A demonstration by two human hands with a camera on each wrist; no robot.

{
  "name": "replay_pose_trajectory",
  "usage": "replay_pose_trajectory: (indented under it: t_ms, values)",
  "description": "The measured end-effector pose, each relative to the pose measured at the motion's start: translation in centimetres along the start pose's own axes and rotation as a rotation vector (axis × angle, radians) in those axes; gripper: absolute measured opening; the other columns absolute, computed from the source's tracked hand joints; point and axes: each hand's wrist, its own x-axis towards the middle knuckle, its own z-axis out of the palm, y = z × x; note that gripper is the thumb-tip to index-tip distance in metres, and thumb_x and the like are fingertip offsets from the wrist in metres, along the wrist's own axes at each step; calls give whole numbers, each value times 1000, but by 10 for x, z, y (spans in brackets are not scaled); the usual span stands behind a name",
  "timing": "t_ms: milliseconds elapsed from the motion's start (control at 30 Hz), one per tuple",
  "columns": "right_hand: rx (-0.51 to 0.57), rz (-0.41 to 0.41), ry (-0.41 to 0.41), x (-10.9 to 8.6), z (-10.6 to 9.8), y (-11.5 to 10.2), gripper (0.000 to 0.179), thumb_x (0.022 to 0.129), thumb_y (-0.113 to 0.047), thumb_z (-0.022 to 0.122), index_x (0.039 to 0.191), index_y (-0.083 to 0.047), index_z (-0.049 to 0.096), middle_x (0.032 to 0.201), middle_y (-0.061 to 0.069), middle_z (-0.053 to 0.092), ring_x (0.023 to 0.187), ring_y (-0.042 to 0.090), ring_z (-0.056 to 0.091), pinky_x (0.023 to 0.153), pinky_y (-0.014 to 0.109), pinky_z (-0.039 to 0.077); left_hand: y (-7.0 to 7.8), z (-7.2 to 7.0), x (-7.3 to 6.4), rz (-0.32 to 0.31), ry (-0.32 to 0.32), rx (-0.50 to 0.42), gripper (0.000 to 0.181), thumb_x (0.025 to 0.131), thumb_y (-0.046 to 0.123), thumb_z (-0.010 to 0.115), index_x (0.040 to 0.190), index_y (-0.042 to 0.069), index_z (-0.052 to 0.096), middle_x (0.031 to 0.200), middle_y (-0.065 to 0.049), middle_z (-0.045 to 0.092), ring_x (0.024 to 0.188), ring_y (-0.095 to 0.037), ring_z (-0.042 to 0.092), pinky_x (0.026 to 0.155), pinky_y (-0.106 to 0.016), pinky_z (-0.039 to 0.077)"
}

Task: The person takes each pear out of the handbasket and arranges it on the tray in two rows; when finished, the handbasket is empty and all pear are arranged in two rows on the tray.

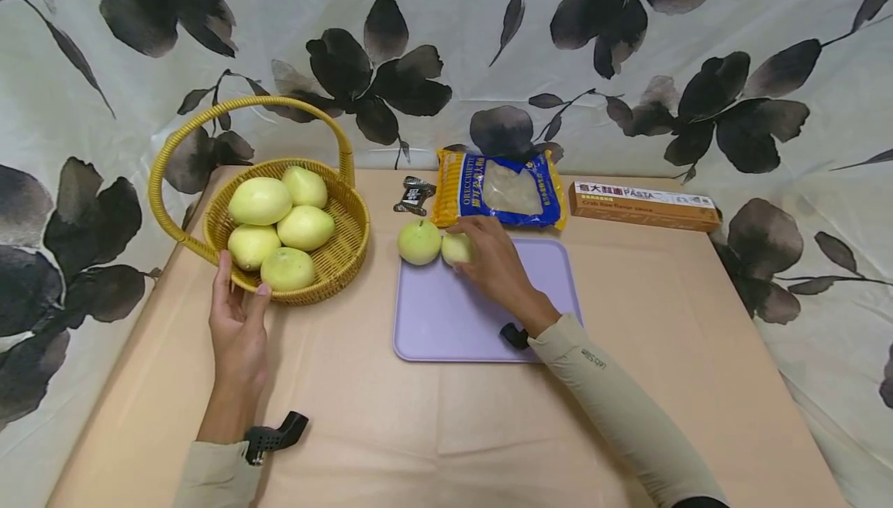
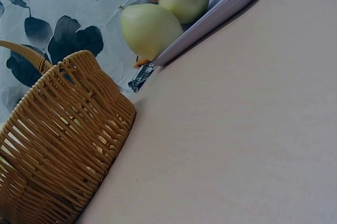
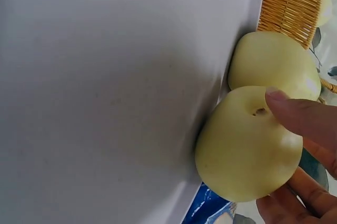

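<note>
Floral fabric hung behind our cloth-covered desk, whose near edge was cut off in the head view. Our right forearm hid the near right corner of the lilac tray. Above the tray's far left part, our right hand pinched a pale green pear between thumb and fingers, partly covering it; we could not tell whether its underside met the tray. Just beside it, at the far left corner, we saw a second pear.

Toward the desk's left edge stood our yellow wicker basket, with five pears visible inside, bunched toward its left. Our left hand touched the basket's near side, thumb and fingers apart; the left wrist view cut the basket off.

Along the desk's far edge we had a small black-wrapped packet, a blue-and-yellow bag with pale contents in its clear window, and a pasta box, its smallest print unreadable.
</note>
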Motion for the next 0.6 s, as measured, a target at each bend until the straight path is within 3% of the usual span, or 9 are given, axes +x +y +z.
replay_pose_trajectory:
  t_ms: [233,600]
  values:
    - [46,4,21,-2,-7,-5,59,80,-10,94,134,-12,71,150,12,61,140,32,51,122,51,41,0,0,0,-4,4,-7,79,107,-1,56,171,31,21,179,5,10,166,-15,10,135,-29,19]
    - [185,-169,102,13,2,-50,60,79,-18,96,134,-15,72,141,5,68,134,25,57,117,45,48,-3,-3,1,6,-12,-9,80,107,0,57,171,30,20,179,6,11,166,-16,8,135,-31,19]
